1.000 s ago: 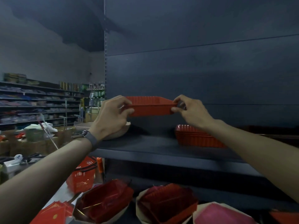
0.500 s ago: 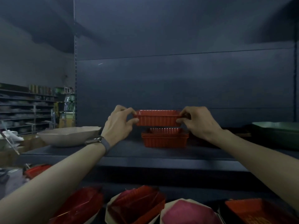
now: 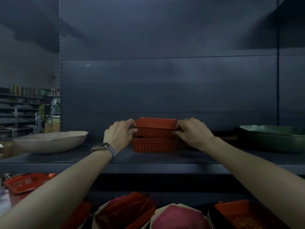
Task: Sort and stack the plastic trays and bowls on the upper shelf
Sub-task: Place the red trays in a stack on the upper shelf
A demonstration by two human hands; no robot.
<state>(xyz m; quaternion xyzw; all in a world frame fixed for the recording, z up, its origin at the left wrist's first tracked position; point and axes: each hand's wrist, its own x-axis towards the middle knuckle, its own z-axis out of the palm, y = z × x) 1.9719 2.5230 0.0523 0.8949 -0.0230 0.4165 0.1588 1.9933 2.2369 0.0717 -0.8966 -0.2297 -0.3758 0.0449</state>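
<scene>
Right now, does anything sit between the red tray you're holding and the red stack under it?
Nothing visible. The left hand and right hand pinch the red tray directly over the red stack; the beige bowl and green trays stand off to either side.

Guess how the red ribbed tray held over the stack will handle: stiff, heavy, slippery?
Probably light: the left hand and right hand hold the red tray by fingertips at its ends. Ribbed walls likely keep it fairly stiff. Smooth plastic may slip.
</scene>
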